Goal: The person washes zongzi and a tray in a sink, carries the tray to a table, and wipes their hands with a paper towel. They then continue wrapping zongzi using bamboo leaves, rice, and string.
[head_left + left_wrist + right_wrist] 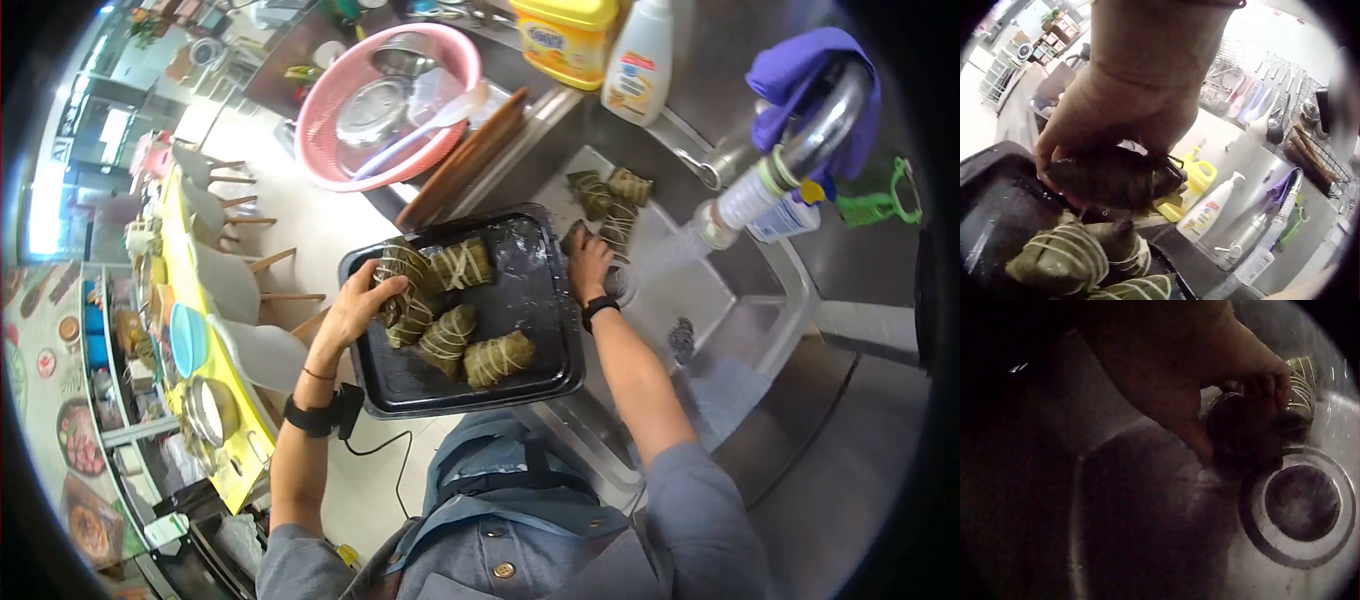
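Note:
My left hand (pixel 348 312) grips a leaf-wrapped zongzi (pixel 400 260) bound with pale string, above the left side of a black tray (pixel 527 290). In the left wrist view that zongzi (pixel 1110 184) looks dark under the curled fingers. Several more zongzi (pixel 498 360) lie in the tray, wrapped in white string. Down in the steel sink (pixel 690 290), my right hand (pixel 590 266) has thumb and fingers round another zongzi (pixel 1244 434), mostly in shadow beside the round drain (pixel 1302 503). Other zongzi (pixel 592 193) lie just beyond that hand.
A pink basket (pixel 310 130) of bowls stands behind the tray, with a brown board (pixel 465 155) leaning beside it. A yellow tub (pixel 568 40) and a white bottle (pixel 640 65) line the sink's back edge. The faucet (pixel 830 125), draped with a purple cloth (pixel 800 70), reaches over the sink.

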